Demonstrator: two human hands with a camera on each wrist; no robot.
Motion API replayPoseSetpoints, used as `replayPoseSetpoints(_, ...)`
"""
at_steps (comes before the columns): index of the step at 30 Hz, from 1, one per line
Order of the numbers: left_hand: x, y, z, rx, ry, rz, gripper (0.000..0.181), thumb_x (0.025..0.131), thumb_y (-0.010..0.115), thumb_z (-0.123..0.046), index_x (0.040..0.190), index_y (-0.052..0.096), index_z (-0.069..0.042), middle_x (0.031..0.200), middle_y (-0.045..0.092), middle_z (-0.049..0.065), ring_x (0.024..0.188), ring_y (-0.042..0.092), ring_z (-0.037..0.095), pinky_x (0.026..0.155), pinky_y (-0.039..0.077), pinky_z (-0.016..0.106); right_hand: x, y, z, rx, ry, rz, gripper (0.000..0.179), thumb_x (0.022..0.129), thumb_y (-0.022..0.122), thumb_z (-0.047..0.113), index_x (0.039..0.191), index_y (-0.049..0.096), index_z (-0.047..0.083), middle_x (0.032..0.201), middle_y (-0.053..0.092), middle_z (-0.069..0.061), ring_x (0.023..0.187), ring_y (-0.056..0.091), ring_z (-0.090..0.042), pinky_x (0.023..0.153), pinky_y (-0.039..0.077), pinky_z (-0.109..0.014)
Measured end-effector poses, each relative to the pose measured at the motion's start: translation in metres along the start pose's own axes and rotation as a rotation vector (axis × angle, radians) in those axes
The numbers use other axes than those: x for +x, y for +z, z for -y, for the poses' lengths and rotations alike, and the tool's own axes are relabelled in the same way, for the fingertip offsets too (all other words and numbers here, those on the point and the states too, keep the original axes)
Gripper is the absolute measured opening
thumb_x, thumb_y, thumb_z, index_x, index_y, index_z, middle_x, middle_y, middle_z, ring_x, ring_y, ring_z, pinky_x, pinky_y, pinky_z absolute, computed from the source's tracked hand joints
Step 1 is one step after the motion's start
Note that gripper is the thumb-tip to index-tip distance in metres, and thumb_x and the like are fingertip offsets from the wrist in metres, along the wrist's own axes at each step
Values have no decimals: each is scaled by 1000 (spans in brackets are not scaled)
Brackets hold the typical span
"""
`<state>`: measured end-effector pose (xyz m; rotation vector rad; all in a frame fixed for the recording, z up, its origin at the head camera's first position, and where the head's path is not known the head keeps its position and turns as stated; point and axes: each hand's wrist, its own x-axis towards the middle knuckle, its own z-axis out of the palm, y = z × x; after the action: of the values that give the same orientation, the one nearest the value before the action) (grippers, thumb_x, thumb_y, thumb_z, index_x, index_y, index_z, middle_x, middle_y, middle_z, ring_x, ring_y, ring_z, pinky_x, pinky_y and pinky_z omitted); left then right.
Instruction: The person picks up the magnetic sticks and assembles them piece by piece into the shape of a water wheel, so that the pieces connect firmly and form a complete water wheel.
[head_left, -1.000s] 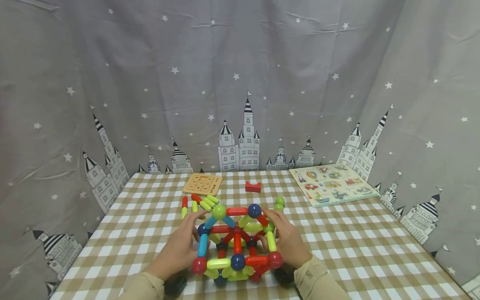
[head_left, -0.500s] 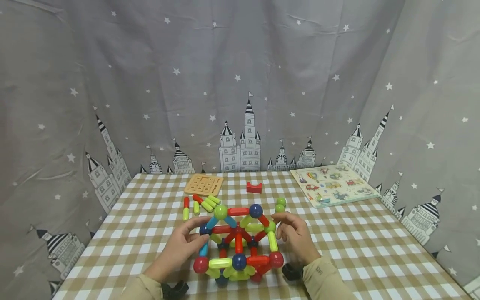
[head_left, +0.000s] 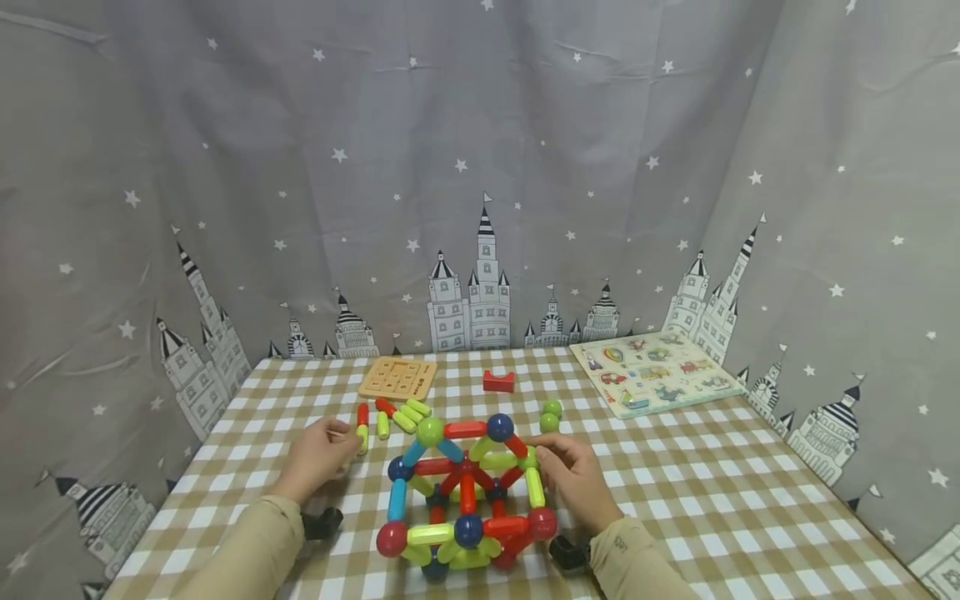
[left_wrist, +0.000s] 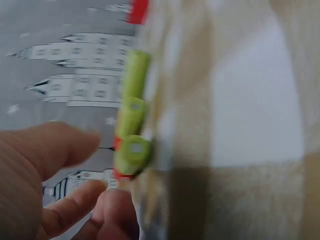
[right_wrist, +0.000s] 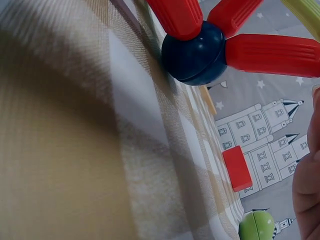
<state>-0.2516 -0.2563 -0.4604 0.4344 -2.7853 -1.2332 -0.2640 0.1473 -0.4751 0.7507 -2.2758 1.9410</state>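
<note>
A framework of magnetic rods and balls (head_left: pixel 468 493) in red, green and blue stands on the checked cloth before me. At its right side my right hand (head_left: pixel 576 479) holds the upper green ball (head_left: pixel 529 457) between thumb and forefinger. My left hand (head_left: pixel 318 454) is left of the framework, its fingertips beside a green magnetic rod (head_left: pixel 363 438) that lies end to end with a red one (head_left: pixel 363 413). In the left wrist view, thumb and fingers stand apart with nothing visible between them. The right wrist view shows a dark blue ball (right_wrist: pixel 195 54) joining red rods.
More loose green rods (head_left: pixel 405 419) lie behind the framework, near a wooden number board (head_left: pixel 398 379). A red notched block (head_left: pixel 498 382) and two green balls (head_left: pixel 551 416) are farther back. A picture puzzle board (head_left: pixel 654 372) lies at the back right, by the curtain.
My left hand has let go of the framework and moved left to the loose rods. My right hand loosened, then closed again on the framework's right side. The framework stays standing.
</note>
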Motion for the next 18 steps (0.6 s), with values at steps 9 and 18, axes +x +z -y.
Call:
replayPoseSetpoints(9,4,6,3,251,68,-70,43,87,74,-17,120,60,5,94,64,16,74,55,25,60,44,33,0,5,1,-12,5,38,22,105,59,18,119,73,8,85,69,-5,62,59,-28,56,53,-30)
replayPoseSetpoints(18,-6,4,-8,538,179,35,52,88,69,-16,137,61,0,103,59,18,83,53,27,66,50,43,0,0,3,-34,25,15,22,105,56,8,117,74,14,85,69,-7,62,59,-19,56,51,-28)
